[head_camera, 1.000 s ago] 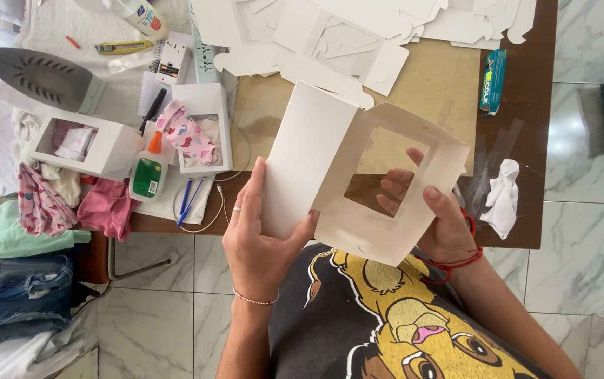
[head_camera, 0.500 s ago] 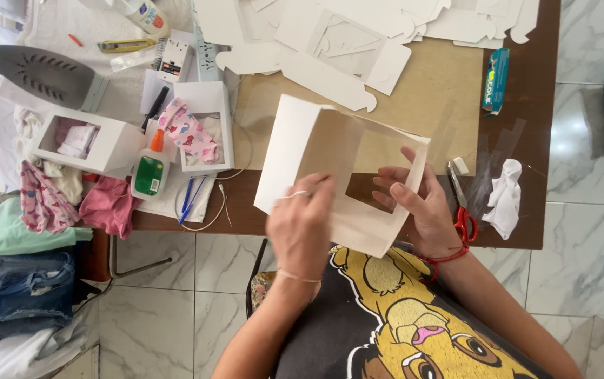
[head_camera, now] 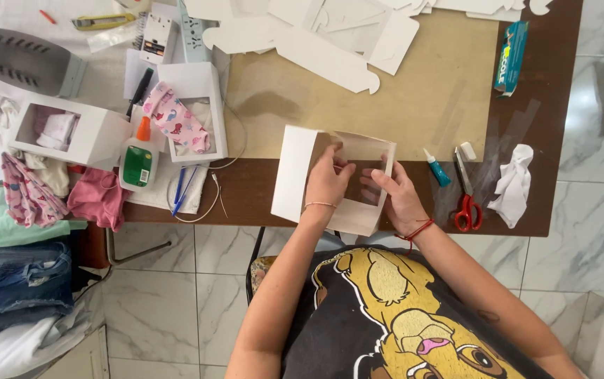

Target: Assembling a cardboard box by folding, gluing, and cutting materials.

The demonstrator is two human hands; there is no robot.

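Where the near edge of the wooden table [head_camera: 526,105] meets the person's lap, both hands work one item. Left hand [head_camera: 328,184]: fingers bent over the upper left corner of the window opening of a white cardboard box [head_camera: 293,168], pinching the card there; thin bracelet at the wrist. Right hand [head_camera: 400,200]: fingers spread and laid flat against the right side of the same box, thumb at its wall, steadying it; red cord at the wrist. Box: unassembled in part, lying flat at the table's front edge, one white flap spread to the left, its near corner overhanging the edge.

Just right of the right hand: small teal-capped glue tube [head_camera: 437,168], then red-handled scissors [head_camera: 465,203], then a crumpled white cloth [head_camera: 514,184], all on the dark table margin. Beyond the box: tan cutting mat [head_camera: 358,112], with flat white box blanks [head_camera: 330,56] along its far side, and a teal glue carton [head_camera: 512,48] at the far right.

Left of the box, apart from it: upright windowed white box with patterned pink fabric [head_camera: 175,119] draped into it; glue bottle with orange cap [head_camera: 137,156]; second windowed box [head_camera: 70,133] holding folded cloth; grey clothes iron [head_camera: 17,60]; yellow utility knife [head_camera: 102,22]. Folded garments [head_camera: 14,231] are stacked at the left, below table level.
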